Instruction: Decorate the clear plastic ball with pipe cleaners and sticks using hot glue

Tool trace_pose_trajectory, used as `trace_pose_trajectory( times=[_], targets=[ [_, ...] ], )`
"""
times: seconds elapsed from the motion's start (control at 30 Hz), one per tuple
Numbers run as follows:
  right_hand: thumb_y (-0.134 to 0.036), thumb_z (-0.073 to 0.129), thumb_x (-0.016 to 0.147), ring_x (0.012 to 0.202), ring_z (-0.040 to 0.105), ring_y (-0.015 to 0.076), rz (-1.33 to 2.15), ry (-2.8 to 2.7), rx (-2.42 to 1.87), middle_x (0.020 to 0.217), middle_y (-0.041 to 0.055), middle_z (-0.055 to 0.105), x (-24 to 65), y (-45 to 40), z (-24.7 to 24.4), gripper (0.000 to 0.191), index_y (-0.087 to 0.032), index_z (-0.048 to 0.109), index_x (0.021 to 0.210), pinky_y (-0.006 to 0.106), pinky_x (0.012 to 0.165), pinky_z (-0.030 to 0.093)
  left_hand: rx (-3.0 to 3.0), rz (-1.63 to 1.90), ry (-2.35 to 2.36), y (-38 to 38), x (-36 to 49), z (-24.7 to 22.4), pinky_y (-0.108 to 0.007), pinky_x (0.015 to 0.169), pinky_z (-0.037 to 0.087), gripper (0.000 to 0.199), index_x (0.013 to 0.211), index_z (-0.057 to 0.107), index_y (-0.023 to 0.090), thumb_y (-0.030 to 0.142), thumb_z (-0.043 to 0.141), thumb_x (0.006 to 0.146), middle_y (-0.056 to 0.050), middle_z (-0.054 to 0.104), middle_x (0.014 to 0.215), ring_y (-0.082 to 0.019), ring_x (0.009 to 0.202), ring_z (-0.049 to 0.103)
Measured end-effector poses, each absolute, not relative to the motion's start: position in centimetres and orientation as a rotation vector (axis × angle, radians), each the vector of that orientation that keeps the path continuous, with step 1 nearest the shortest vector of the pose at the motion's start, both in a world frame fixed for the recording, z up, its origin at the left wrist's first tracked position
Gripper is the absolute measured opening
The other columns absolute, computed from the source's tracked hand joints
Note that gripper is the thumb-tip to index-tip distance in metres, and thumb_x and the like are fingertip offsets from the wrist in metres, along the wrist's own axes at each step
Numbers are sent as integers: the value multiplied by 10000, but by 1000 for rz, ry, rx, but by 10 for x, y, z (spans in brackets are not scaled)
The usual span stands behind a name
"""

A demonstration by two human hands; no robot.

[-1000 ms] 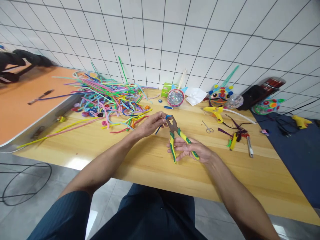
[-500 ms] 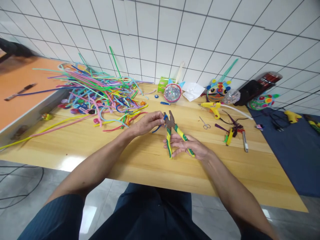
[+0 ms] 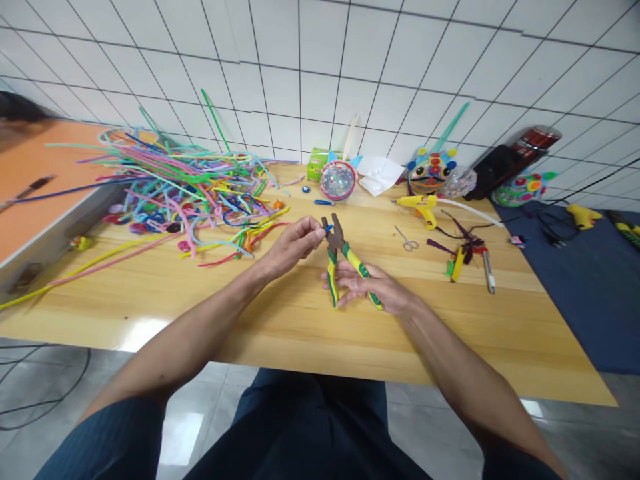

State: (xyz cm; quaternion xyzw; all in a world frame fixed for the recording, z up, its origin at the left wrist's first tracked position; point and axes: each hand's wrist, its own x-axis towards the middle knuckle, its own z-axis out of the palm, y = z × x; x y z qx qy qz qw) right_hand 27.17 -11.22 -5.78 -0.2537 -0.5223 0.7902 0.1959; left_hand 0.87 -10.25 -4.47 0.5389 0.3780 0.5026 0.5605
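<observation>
Pinched in the fingertips of my left hand (image 3: 293, 247) is a short blue pipe cleaner (image 3: 329, 229), its tip reaching the jaws of the pliers. My right hand (image 3: 375, 287) holds these combination pliers (image 3: 339, 241) by their yellow-and-green handles, fingers reaching across both grips. The pliers' rusty-brown jaws stand apart and point away from me, with the blue tip at the left jaw. Most of the pipe cleaner is hidden by my left fingers.
A heap of coloured pipe cleaners (image 3: 200, 180) spreads across the left. Toward the wall stand a clear decorated ball (image 3: 338, 180), white paper (image 3: 381, 176) and a decorated face ball (image 3: 430, 175). A yellow glue gun (image 3: 423, 208), small scissors (image 3: 407, 240) and a utility knife (image 3: 489, 272) lie right.
The blue pipe cleaner's looped part at the jaws now shows as a small tip, and its tail below my left hand is out of sight. The pliers stay apart at the jaws.
</observation>
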Motion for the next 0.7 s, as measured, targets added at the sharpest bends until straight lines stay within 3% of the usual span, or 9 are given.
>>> trace_pose_trajectory(
  times=[0.4, 0.47, 0.57, 0.6, 0.7],
  targets=[
    [-378, 865, 935, 1293, 798, 283, 2197, -1501, -673, 1448, 165, 826, 271, -117, -56, 483, -216, 785, 1384, 375, 883, 742, 1207, 1273, 1003, -102, 11, -49, -253, 506, 230, 708, 767, 619, 210, 820, 979, 766, 75, 442, 626, -71, 535, 313],
    [-392, 877, 922, 1303, 797, 292, 2209, -1485, -663, 1506, 180, 799, 270, -117, -56, 490, -211, 781, 1367, 375, 876, 743, 1205, 1320, 991, -102, 11, -48, -241, 517, 298, 701, 764, 640, 191, 790, 1003, 756, 35, 594, 760, -52, 553, 363],
    [-422, 891, 920, 1298, 802, 301, 2245, -1453, -661, 1549, 194, 774, 268, -117, -56, 535, -212, 760, 1394, 390, 877, 746, 1208, 1363, 956, -103, 13, -49, -239, 618, 489, 686, 776, 670, 167, 757, 1020, 758, -59, 766, 1165, -69, 694, 585],
    [-426, 891, 922, 1297, 803, 303, 2259, -1443, -660, 1544, 194, 776, 268, -117, -56, 550, -215, 754, 1411, 399, 881, 747, 1185, 1353, 942, -103, 14, -51, -248, 667, 540, 687, 787, 670, 168, 757, 1022, 756, -71, 777, 1197, -98, 759, 652],
    [-419, 888, 929, 1305, 802, 305, 2289, -1428, -650, 1537, 192, 777, 266, -117, -56, 566, -217, 745, 1438, 410, 894, 749, 1079, 1306, 891, -103, 17, -56, -286, 797, 620, 704, 809, 640, 182, 763, 1032, 740, -39, 776, 968, -166, 864, 746]
  ],
)
